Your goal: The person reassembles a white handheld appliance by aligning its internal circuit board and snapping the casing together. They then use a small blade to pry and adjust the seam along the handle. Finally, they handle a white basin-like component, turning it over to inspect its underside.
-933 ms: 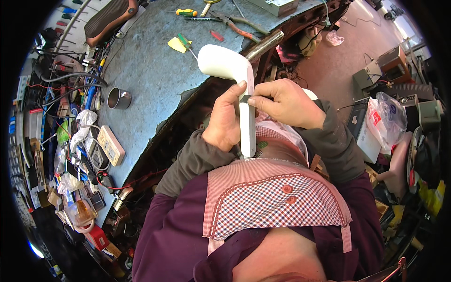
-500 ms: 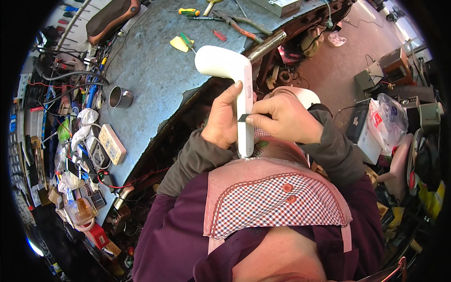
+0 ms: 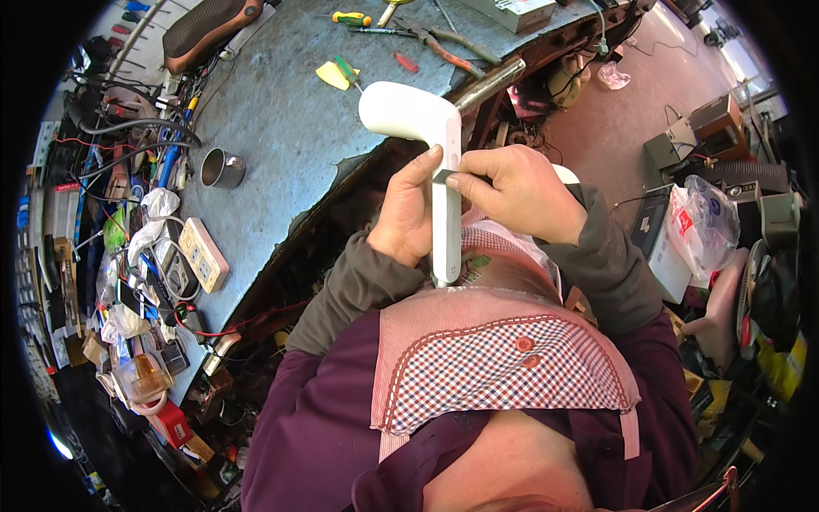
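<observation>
My left hand (image 3: 406, 209) is wrapped round the handle of a white L-shaped handheld appliance (image 3: 445, 230), thumb up along its side. The thick rounded head points away to the left, and the handle's lower end is close to my apron. Between the thumb and fingers of my right hand (image 3: 525, 192) is a small flat dark piece (image 3: 444, 177), pressed across the handle's face just below the bend. Its exact kind does not show. My right fingers partly cover the handle's upper face.
On the blue worktop (image 3: 281, 145) are a metal cup (image 3: 222, 169), a power strip (image 3: 203, 254), pliers (image 3: 448, 44), a green-handled screwdriver (image 3: 345, 68) and a yellow piece (image 3: 331, 77). Cables and clutter line the left side. Boxes and a plastic bag (image 3: 706, 226) stand at right.
My right hand has slid the dark piece up the handle toward the bend. My left hand keeps its hold, and the view has shifted slightly.
</observation>
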`<state>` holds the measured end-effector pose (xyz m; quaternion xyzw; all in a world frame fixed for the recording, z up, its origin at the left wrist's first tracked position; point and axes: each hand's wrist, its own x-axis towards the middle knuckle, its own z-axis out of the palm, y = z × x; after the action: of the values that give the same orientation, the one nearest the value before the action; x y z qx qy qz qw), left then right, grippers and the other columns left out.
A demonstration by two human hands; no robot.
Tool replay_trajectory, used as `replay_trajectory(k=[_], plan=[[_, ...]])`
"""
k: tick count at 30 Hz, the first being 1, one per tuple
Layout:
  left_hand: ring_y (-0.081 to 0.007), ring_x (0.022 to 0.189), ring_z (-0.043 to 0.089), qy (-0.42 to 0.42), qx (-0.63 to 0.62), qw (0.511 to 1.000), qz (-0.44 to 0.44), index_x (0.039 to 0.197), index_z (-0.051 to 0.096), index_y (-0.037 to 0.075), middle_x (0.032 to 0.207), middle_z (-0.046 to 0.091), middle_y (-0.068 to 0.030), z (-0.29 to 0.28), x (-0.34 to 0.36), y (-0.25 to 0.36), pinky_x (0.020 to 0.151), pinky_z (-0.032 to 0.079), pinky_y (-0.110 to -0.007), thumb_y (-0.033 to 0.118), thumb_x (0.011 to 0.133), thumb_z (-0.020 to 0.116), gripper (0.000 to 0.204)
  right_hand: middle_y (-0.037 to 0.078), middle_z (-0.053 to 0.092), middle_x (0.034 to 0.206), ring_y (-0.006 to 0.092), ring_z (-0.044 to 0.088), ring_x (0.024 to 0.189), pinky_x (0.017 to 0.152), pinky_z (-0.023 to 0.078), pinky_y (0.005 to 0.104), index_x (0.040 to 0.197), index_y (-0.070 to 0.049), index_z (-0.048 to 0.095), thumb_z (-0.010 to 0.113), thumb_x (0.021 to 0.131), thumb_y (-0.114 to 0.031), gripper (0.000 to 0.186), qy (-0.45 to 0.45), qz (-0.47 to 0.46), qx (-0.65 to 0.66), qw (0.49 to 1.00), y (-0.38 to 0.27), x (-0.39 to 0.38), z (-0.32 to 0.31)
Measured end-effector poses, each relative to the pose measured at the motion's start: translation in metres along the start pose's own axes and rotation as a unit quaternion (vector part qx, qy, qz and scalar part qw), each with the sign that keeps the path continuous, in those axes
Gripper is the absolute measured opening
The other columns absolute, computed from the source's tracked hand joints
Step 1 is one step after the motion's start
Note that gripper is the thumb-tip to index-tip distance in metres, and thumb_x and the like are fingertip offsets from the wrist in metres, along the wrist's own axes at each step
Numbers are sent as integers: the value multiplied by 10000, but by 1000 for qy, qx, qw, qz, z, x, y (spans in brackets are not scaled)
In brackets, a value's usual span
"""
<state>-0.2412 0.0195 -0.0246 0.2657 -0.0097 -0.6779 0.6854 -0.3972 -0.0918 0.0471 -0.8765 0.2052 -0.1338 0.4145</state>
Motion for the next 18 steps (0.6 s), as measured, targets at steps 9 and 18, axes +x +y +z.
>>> replay_trajectory(k=[9,18], plan=[[-241,997,690,4,-9,1000,-15,1243,687,45,1089,729,-107,0,-5,-7,946,569,-426,360,1036,717,378,186,717,777,402,706,712,655,544,483,948,-52,780,703,998,-290,256,7,-18,29,999,10,-10,9],[-236,864,695,42,-18,999,10,1183,697,46,972,724,-95,-5,-1,-3,799,591,-392,375,1029,723,364,185,709,769,363,701,685,644,529,453,961,-35,759,723,1004,-266,238,8,-4,80,997,6,-23,22]])
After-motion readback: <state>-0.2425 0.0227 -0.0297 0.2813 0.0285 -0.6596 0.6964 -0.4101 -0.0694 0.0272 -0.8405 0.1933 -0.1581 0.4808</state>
